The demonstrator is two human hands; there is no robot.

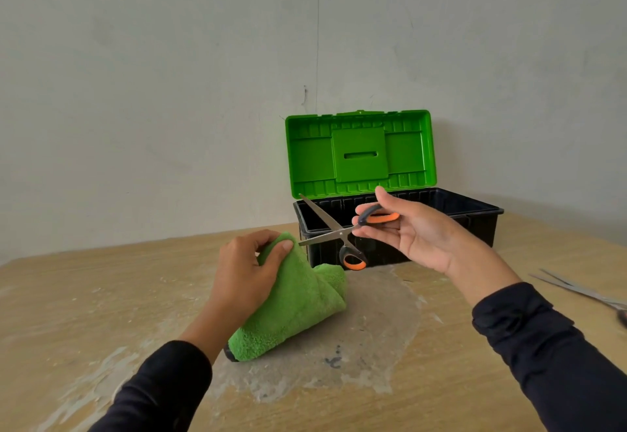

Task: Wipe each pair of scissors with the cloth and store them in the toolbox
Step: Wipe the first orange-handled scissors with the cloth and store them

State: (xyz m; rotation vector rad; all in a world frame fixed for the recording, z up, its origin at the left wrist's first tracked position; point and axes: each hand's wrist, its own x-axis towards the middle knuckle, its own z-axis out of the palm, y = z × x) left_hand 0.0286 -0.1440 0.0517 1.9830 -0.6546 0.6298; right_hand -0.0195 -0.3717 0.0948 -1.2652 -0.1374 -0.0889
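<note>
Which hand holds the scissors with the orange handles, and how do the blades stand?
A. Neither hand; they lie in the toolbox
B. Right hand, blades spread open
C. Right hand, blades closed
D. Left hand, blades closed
B: the right hand holds one orange handle of the scissors, whose blades are spread apart; the left hand grips the cloth.
</note>
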